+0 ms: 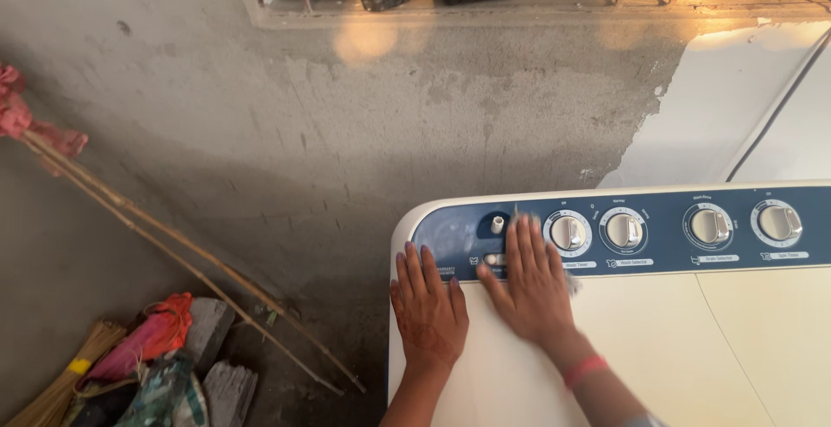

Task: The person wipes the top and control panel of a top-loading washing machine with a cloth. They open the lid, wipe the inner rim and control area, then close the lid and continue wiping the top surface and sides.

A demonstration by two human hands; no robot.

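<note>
My left hand (428,310) lies flat, fingers spread and holding nothing, on the cream lid (658,349) near the washer's (407,228) rounded left edge, past which it drops to the floor. My right hand (532,284) presses a pale cloth (571,284), barely showing under it, fingers stretched onto the blue panel (450,237) just left of the first knob (569,233). Rightward the lid lies open beneath three more knobs; the grey wall (346,115) stands close behind.
</note>
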